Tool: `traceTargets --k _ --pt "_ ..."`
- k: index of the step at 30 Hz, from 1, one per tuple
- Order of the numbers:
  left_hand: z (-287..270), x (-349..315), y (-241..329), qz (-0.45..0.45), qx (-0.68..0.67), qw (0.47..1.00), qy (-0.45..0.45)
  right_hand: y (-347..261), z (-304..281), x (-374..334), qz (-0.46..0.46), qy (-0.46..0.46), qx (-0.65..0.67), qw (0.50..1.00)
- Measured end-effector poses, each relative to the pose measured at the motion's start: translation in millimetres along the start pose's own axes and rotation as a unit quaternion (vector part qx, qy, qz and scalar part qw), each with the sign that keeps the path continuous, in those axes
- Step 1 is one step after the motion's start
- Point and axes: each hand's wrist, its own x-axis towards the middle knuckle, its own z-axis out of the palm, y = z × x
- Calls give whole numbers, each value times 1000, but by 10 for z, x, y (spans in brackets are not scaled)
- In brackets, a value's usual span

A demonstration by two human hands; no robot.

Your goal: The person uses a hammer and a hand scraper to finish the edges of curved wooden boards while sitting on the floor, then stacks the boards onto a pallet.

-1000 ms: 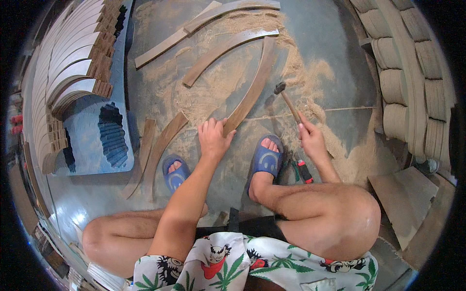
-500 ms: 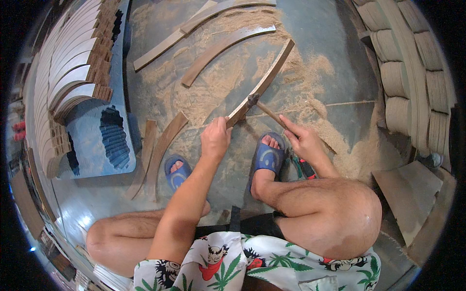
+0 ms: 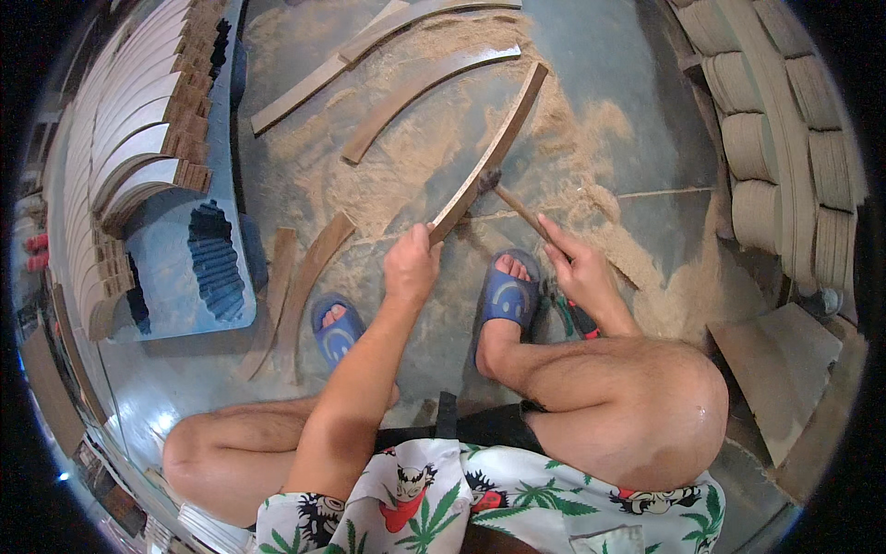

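My left hand [image 3: 412, 266] is closed round the near end of a curved wooden strip [image 3: 499, 148], which slants up and away to the right above the floor. A hammer [image 3: 522, 211] with a wooden handle is gripped in my right hand [image 3: 585, 272]. Its dark head lies against or close beside the strip's right side, near the middle; whether they touch I cannot tell. Further off, another curved strip [image 3: 420, 97] rests on the sawdust-strewn floor. Two more curved pieces, one of them a brown strip [image 3: 312, 265], lie left of my feet.
At the left, a blue plastic pallet [image 3: 175, 309] carries stacked curved boards [image 3: 138, 115]. More bundled curved pieces [image 3: 752, 148] are piled at the right. Pliers with red and black grips [image 3: 583, 320] lie beside my right sandal [image 3: 508, 294]. A flat panel [image 3: 773, 369] stands at lower right.
The far end of the curved strip has shifted slightly left and away. The hammer head has moved a little right, off the strip's top edge to its side.
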Motion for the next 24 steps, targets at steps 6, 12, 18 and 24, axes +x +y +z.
traceTargets --k 6,12,18,24 --pt "-13 38 -36 -5 9 1000 -18 50 19 45 44 -91 -52 994" --pt "-37 57 -34 -17 6 1000 -14 68 69 95 63 10 106 992" --pt "-185 129 -2 38 55 998 5 390 296 72 158 -25 238 958" --pt "-70 52 -32 21 56 998 -17 263 263 155 260 3 311 914"
